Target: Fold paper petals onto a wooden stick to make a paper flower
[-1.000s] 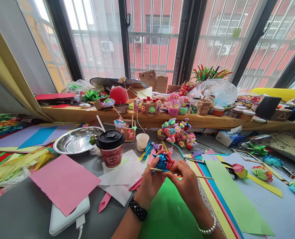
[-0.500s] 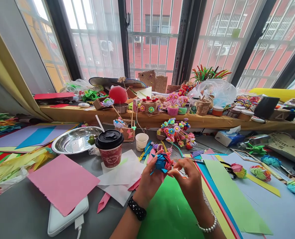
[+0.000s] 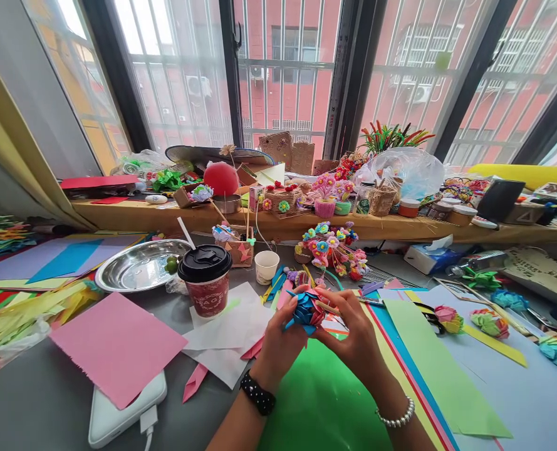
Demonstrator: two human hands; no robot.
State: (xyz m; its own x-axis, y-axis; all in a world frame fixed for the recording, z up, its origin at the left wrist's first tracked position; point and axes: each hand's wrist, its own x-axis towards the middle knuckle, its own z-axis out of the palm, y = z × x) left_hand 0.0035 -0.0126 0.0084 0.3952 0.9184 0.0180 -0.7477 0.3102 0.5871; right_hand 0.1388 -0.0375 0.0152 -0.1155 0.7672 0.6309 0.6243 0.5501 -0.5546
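My left hand [image 3: 282, 335] is closed around a folded paper flower [image 3: 306, 311] with blue and pink petals. At its right side, the fingers of my right hand [image 3: 351, 326] close on the pink petals, thumb below and fingers above. The back of the flower and part of its pink side are hidden by my fingers. Below both hands lies a shiny green sheet [image 3: 327, 391]. Close to my left wrist are white paper sheets [image 3: 229, 335] and a folded pink paper piece [image 3: 195, 383].
A lidded drink cup [image 3: 206, 282] with a straw stands left of my hands, near a metal plate [image 3: 113, 285]. Pink paper [image 3: 118, 347] lies over a white power bank [image 3: 128, 407]. A small paper cup [image 3: 266, 267] stands ahead. Green paper strips [image 3: 442, 369] and paper flowers [image 3: 489, 322] lie right.
My right hand has moved slightly up and left, from pinching at the flower's right edge to fingers over and under its pink petals. My left hand still holds the flower.
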